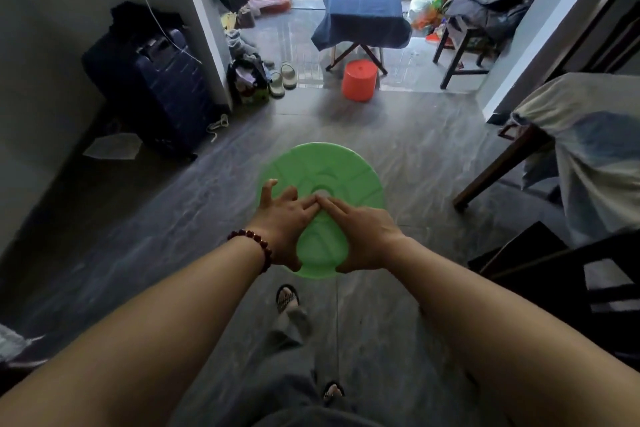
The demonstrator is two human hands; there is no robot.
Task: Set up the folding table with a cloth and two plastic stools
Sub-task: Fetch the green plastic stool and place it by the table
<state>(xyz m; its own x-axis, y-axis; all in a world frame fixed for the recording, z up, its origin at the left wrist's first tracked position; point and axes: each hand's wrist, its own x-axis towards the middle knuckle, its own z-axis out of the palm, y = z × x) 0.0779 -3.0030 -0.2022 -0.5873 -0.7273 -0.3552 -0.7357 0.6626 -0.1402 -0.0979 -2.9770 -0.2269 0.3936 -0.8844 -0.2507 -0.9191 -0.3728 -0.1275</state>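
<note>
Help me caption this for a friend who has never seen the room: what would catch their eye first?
The bright green stool at centre frame, held out by the left hand and right hand with thumbs under its near rim. Beyond it, an orange stool stands on the floor before the folding table, draped in a blue cloth.

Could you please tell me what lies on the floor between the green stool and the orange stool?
In the head view, only bare grey floor lies between the green stool and the orange stool.
</note>
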